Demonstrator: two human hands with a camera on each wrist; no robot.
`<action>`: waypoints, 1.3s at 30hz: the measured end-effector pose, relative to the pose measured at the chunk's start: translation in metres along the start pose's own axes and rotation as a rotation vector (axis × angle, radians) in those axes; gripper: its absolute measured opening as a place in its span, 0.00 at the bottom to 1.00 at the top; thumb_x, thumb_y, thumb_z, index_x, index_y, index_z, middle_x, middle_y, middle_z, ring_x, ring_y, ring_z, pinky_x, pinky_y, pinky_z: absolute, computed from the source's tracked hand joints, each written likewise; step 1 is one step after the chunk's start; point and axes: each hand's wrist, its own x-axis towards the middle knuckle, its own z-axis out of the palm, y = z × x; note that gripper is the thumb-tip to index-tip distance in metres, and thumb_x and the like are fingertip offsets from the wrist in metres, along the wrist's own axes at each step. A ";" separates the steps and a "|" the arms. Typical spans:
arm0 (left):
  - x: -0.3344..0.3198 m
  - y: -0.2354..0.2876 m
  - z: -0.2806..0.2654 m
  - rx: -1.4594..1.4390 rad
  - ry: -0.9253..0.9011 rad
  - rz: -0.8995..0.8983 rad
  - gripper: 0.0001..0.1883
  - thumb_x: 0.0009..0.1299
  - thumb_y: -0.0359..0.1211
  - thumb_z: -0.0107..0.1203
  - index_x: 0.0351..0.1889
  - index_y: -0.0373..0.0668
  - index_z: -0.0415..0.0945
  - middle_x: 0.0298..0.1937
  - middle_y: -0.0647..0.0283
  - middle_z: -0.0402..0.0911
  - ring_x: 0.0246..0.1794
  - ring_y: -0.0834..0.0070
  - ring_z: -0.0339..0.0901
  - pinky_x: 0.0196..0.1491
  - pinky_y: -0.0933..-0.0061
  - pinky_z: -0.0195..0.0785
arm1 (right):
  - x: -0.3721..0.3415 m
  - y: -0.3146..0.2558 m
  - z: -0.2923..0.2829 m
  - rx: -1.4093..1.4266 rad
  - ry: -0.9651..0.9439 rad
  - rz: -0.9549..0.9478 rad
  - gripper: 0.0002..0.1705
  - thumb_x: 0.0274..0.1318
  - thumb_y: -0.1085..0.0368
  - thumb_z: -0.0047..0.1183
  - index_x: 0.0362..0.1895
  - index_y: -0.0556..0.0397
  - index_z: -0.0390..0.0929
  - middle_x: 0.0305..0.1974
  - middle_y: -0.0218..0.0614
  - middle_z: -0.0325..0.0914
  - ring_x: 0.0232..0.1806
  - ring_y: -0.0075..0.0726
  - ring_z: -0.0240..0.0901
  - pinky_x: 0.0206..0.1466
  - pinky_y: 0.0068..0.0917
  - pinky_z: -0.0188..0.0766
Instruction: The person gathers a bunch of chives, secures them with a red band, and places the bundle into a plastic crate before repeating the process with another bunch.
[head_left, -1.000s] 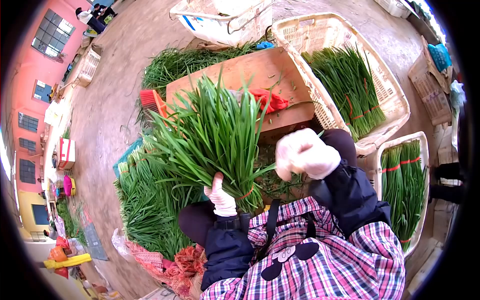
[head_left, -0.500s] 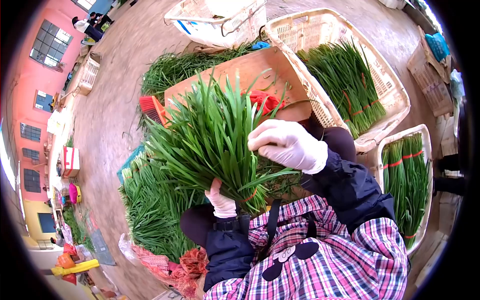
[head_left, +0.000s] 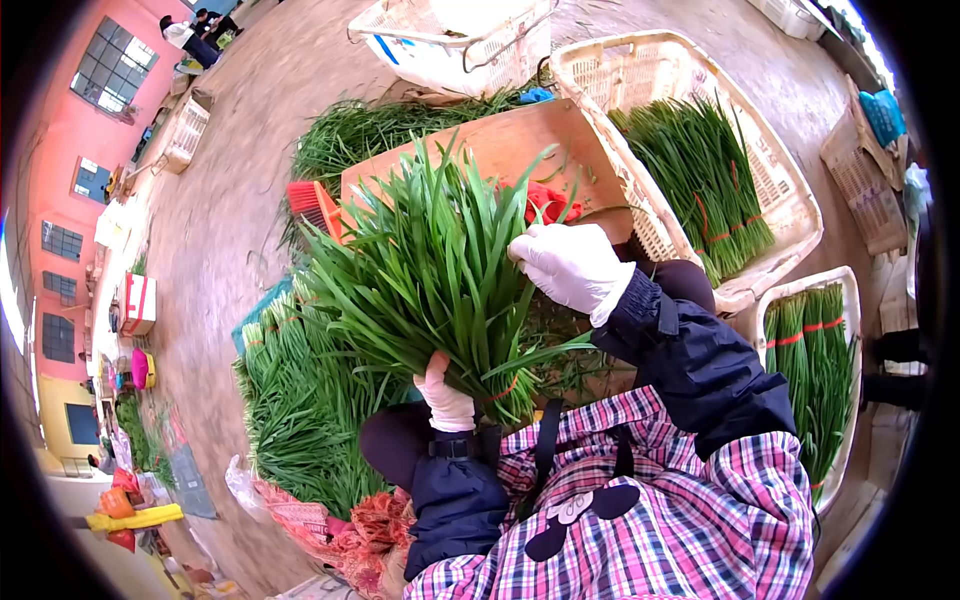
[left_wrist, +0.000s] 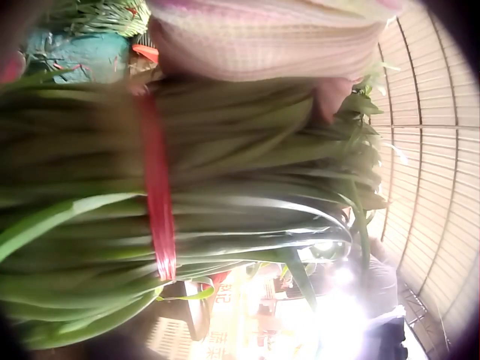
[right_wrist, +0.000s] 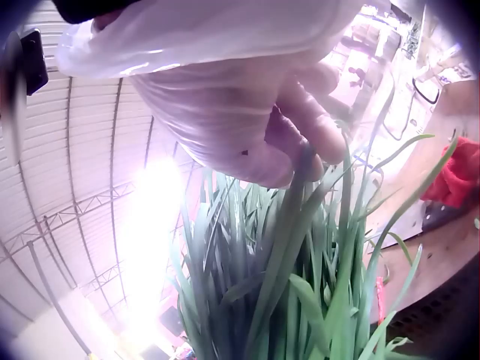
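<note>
A big bunch of green garlic chives (head_left: 425, 275) stands tilted over the lap, leaf tips pointing away. Low on its near side, the gloved left hand (head_left: 445, 398) grips it, thumb laid across the stalks. A red band (left_wrist: 159, 195) ties the stalks, seen close in the left wrist view. The right hand (head_left: 572, 265), in a thin white glove, is at the bunch's right edge. Its thumb and fingers pinch a leaf (right_wrist: 300, 176) near the upper part of the bunch, as the right wrist view shows.
Loose chives (head_left: 310, 400) are heaped at the left. Ahead are a wooden board (head_left: 560, 140), an orange brush (head_left: 318, 208) and a red cloth (head_left: 550, 203). White crates (head_left: 660, 50) with banded bunches stand at the right; another crate (head_left: 500, 60) is at the back.
The right hand has come from the right, where it was blurred and apart from the bunch, to the leaves and now pinches one. The left hand keeps its grip on the chives.
</note>
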 end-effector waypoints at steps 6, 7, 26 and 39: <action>-0.005 0.005 0.007 -0.051 -0.033 0.033 0.24 0.63 0.26 0.51 0.60 0.37 0.70 0.54 0.60 0.77 0.51 0.64 0.78 0.56 0.61 0.72 | 0.000 0.000 0.011 -0.006 0.077 -0.048 0.15 0.52 0.65 0.53 0.46 0.46 0.76 0.22 0.35 0.72 0.23 0.45 0.74 0.24 0.39 0.69; -0.006 0.006 0.008 -0.060 -0.038 0.038 0.24 0.63 0.26 0.51 0.60 0.37 0.70 0.55 0.60 0.77 0.51 0.64 0.78 0.56 0.61 0.72 | 0.001 0.000 0.013 -0.023 0.089 -0.049 0.17 0.52 0.65 0.53 0.49 0.45 0.76 0.21 0.34 0.72 0.21 0.44 0.74 0.23 0.39 0.69; -0.008 -0.003 0.001 -0.136 0.052 0.041 0.17 0.65 0.24 0.58 0.54 0.37 0.78 0.49 0.62 0.83 0.46 0.70 0.80 0.52 0.69 0.72 | 0.011 0.003 0.021 -0.197 -0.166 -0.159 0.10 0.43 0.64 0.58 0.33 0.46 0.74 0.17 0.36 0.72 0.21 0.48 0.75 0.25 0.44 0.69; -0.002 -0.006 -0.011 -0.047 0.061 0.042 0.18 0.64 0.30 0.63 0.52 0.36 0.79 0.46 0.64 0.84 0.44 0.75 0.79 0.51 0.71 0.71 | 0.000 0.003 0.070 0.245 0.112 0.204 0.08 0.48 0.76 0.45 0.34 0.52 0.70 0.16 0.35 0.65 0.16 0.33 0.63 0.23 0.31 0.60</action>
